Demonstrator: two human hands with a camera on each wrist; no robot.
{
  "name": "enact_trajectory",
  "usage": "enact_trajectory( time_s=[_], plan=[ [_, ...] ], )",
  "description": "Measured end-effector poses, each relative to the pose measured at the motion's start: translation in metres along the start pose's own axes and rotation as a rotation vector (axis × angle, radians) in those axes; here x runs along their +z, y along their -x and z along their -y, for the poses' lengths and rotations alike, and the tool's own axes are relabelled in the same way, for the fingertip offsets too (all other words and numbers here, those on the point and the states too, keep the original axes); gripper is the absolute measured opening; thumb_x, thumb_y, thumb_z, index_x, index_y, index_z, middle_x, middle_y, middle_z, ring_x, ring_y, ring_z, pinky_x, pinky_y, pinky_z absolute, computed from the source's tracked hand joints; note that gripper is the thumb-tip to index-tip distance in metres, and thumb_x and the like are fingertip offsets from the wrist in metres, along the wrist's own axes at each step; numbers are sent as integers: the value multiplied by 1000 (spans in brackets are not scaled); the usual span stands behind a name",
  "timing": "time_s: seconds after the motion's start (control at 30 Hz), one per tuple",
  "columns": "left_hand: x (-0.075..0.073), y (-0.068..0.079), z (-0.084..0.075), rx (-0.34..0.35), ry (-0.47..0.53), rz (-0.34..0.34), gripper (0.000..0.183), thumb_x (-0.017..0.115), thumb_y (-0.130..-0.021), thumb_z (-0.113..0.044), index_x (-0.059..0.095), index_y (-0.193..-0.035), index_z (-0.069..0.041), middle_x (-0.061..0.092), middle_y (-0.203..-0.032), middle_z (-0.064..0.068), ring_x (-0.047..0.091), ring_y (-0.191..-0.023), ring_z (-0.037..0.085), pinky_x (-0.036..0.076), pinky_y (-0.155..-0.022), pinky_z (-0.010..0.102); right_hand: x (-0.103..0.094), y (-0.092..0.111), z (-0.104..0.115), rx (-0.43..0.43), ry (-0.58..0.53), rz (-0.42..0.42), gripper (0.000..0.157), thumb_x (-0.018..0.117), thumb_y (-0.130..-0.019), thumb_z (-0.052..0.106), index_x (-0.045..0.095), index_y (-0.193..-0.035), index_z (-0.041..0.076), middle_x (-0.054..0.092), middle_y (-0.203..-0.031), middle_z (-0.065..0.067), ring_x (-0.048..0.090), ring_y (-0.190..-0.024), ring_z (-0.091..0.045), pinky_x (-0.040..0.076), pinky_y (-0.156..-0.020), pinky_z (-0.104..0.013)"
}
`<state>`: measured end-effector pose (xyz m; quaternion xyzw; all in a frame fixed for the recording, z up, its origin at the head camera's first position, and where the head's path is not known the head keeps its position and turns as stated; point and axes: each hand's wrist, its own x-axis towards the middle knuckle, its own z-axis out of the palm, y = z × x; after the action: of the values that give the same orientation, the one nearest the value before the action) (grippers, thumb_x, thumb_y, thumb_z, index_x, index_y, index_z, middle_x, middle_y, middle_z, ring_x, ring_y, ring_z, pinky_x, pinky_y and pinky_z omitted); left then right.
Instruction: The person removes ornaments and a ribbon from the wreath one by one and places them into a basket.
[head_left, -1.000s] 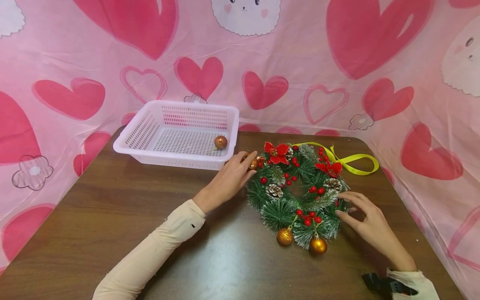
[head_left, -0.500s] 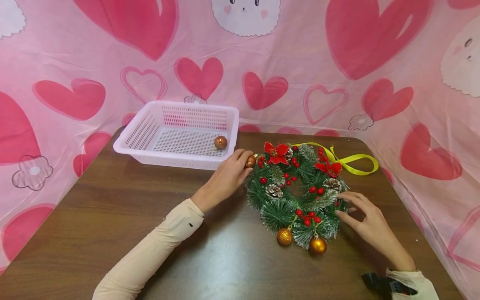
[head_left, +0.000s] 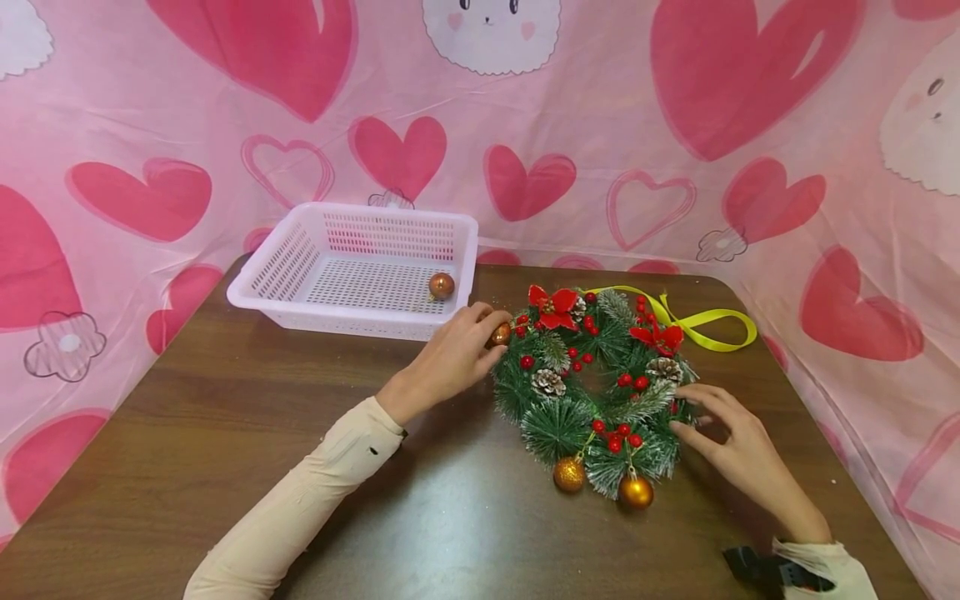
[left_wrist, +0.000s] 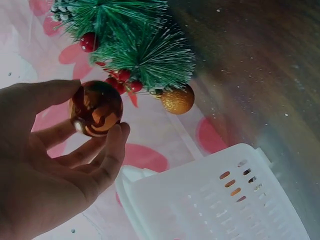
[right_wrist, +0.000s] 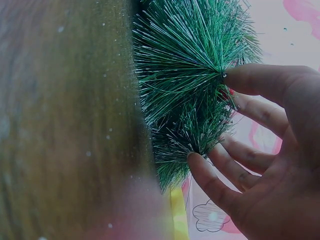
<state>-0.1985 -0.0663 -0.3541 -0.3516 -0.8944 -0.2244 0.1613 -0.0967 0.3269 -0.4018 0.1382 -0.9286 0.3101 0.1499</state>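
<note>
A round green Christmas wreath (head_left: 558, 425) lies on the table, trimmed with red berries, poinsettias, pine cones and gold baubles. My left hand (head_left: 450, 354) holds a shiny copper bauble (left_wrist: 97, 108) between thumb and fingertips, close to the wreath's upper left edge. In the left wrist view, a glittery gold bauble (left_wrist: 178, 99) hangs from the wreath beyond that hand. At the wreath's right side, my right hand (head_left: 738, 446) rests its spread thumb and fingertips lightly against the needles. The right wrist view shows those fingertips touching the green sprigs (right_wrist: 195, 100).
A white plastic basket (head_left: 352, 321) stands at the back left, with another copper bauble (head_left: 442, 286) inside. A yellow ribbon loop (head_left: 720, 315) extends behind the wreath to the right. A pink heart-print cloth (head_left: 600, 100) hangs behind the brown table (head_left: 247, 417).
The left hand shifts the copper bauble slightly, first left and up, then down and closer against its fingers. The right hand and the wreath stay put.
</note>
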Motion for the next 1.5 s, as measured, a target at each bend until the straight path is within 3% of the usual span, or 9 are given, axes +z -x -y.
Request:
enact_trajectory(
  time_s=[0.23, 0.6, 0.9, 1.5],
  plan=[
    [-4, 0, -4, -1, 13, 85, 41, 72, -92, -22, 63, -128, -5, 61, -118, 12, 59, -100, 24, 52, -84, 40, 0, 1, 0, 3, 3, 5, 41, 82, -82, 11, 69, -121, 17, 59, -123, 4, 59, -87, 1, 42, -80, -7],
    [-8, 0, -7, 16, 32, 130, 43, 73, -92, -22, 62, -131, -7, 60, -123, 12, 59, -103, 23, 51, -90, 41, 0, 0, 1, 7, 2, 10, 41, 81, -83, 11, 69, -121, 16, 59, -124, 0, 59, -88, 2, 42, -80, -6],
    [-15, 1, -8, -7, 36, 200, 38, 75, -89, -21, 66, -124, -9, 62, -113, 8, 61, -98, 21, 52, -82, 39, 0, 0, 1, 1, 5, 6, 41, 81, -82, 11, 69, -121, 15, 59, -124, 0, 59, -85, 1, 43, -79, -7],
    [-23, 3, -10, 7, 29, 269, 32, 78, -85, -18, 64, -112, -10, 61, -102, 6, 59, -85, 18, 52, -72, 36, 0, 1, 0, -7, -5, 4, 42, 82, -82, 10, 69, -121, 17, 59, -124, 3, 60, -85, 0, 44, -79, -7]
  ],
)
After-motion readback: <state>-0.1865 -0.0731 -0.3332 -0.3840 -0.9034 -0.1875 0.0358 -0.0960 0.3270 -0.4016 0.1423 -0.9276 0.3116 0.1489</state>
